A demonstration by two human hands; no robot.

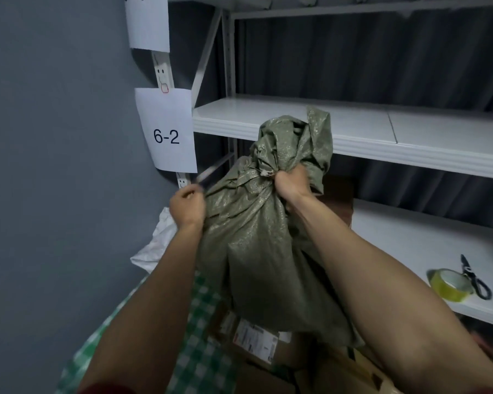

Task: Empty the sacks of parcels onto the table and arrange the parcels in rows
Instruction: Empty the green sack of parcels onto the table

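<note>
Over the table, sack: I see the green woven sack (pixel 256 237) held up in the air above the table, its bottom gathered at the top and its mouth hanging down toward the parcels.
Right hand: my right hand (pixel 292 183) is clenched round the bunched, tied end of the sack and bears it up.
Left hand: my left hand (pixel 187 206) is curled at the sack's left edge; it seems to pinch the fabric or a cord there, but I cannot tell which.
Parcels: a few cardboard parcels (pixel 256 342) with printed labels lie just under the sack's open end; they sit in a loose heap, not in rows.
Table: the table wears a green-and-white checked cloth (pixel 202 322), seen between my forearms.
Progress: I judge the emptying of this sack to be under way or nearly done, since the sack hangs slack and parcels lie below it; whether anything is left inside I cannot see.
Left to do: arranging the parcels in rows has not begun, as far as this view shows.
Other sack: a white sack (pixel 157 245) lies against the wall behind my left wrist; whether it is full is unclear.
Shelving: white shelves (pixel 296 118) stand behind, with a paper sign (pixel 167 129) reading 6-2 on the post.
Lower shelf: a roll of yellow tape (pixel 450 284) and scissors (pixel 473 277) touch each other there.
</note>
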